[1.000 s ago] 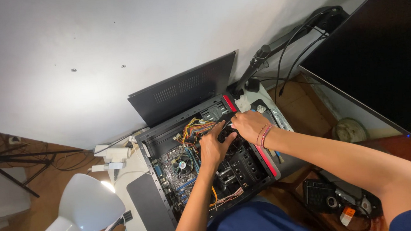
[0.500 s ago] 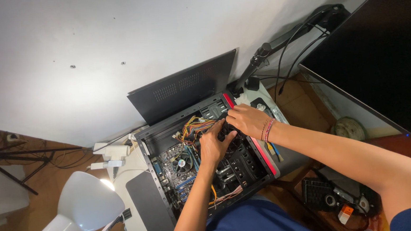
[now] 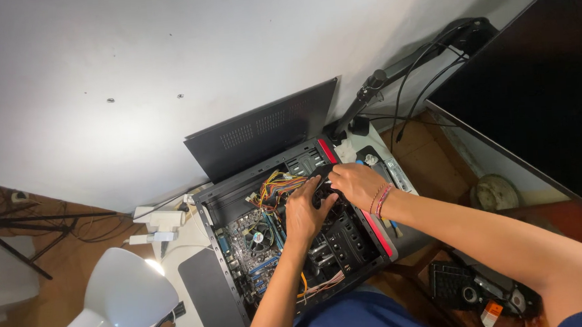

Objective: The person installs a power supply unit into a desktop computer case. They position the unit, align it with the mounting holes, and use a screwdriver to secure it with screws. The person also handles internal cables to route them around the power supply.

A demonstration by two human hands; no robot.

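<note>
Both hands reach into the open black metal computer case with red trim (image 3: pixel 366 229), lying on its side. The left hand (image 3: pixel 305 213) and right hand (image 3: pixel 353 183) curl together around a small black part (image 3: pixel 324 188) near the coloured wires (image 3: pixel 275 184). A round fan (image 3: pixel 258 238) sits just left.

Light: bright, even daylight on white wall (image 3: pixel 130 65) | Source: lit lamp (image 3: pixel 121 298) glowing lower left | Shadows: dark inside open computer case (image 3: pixel 288 231), soft shadow behind monitor (image 3: pixel 542 94) | Sharpness: crisp centre | Distortion: wide-angle bending at edges
</note>
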